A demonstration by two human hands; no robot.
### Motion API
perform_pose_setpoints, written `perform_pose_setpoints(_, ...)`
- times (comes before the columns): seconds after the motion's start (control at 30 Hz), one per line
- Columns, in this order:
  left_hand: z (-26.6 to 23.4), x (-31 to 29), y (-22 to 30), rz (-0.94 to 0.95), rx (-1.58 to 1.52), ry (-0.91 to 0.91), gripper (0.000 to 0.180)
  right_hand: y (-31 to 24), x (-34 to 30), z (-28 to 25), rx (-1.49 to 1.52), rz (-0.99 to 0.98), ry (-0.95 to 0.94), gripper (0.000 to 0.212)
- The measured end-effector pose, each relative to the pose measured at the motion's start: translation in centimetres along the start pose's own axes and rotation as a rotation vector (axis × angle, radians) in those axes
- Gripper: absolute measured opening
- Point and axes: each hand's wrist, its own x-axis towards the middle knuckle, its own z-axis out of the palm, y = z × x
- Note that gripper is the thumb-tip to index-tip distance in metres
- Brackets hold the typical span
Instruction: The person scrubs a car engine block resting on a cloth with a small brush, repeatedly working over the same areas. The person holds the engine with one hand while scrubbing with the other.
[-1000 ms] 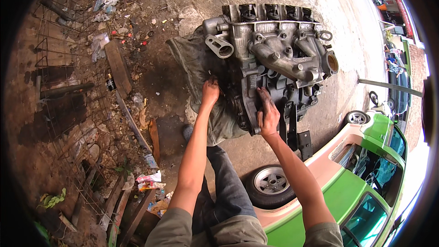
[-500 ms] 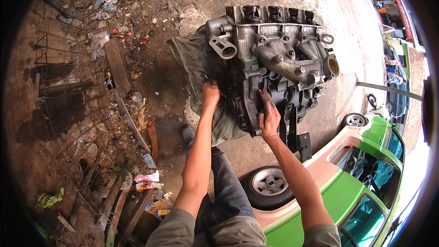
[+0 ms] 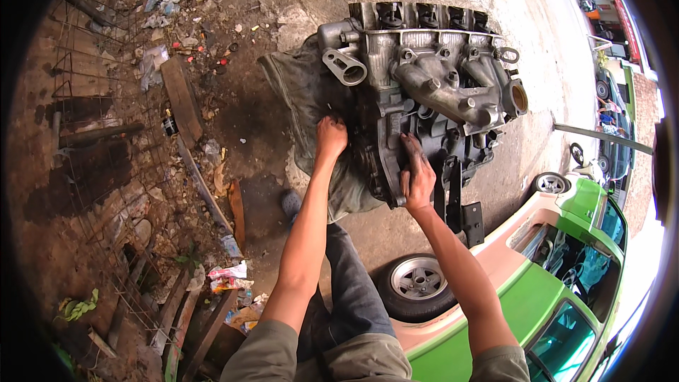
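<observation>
Over concrete [image 3: 537, 42], my curled left hand [image 3: 331, 138], contents unclear, edged toward the engine [image 3: 445, 93], work seemingly unfinished; my open right hand [image 3: 419, 178] touched it.

Right hand [image 3: 419, 177] against engine [image 3: 438, 92]; left hand [image 3: 331, 138] curled near engine's side, over cloth [image 3: 291, 85].

Daylight washes out the pale grey concrete floor [image 3: 541, 53] at far right; glare whitens the right rim. The near left side of the grey cast-metal engine [image 3: 433, 86] sinks into darkness, detail lost. Fisheye distortion bows the green-and-pink car [image 3: 488, 311], near right.
</observation>
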Motion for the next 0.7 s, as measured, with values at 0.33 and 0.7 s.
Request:
perform_pose_setpoints(0.33, 1.2, -13.1, 4.1, 0.190, -0.250, 0.398, 0.014, 0.1, 0.1, 0.1, 0.022, -0.009, 0.010, 0.065)
perform_pose_setpoints(0.7, -0.8, -8.7, 0.7, -0.090, -0.469, 0.449, 0.020, -0.1, 0.1, -0.1, 0.015, 0.008, -0.004, 0.072)
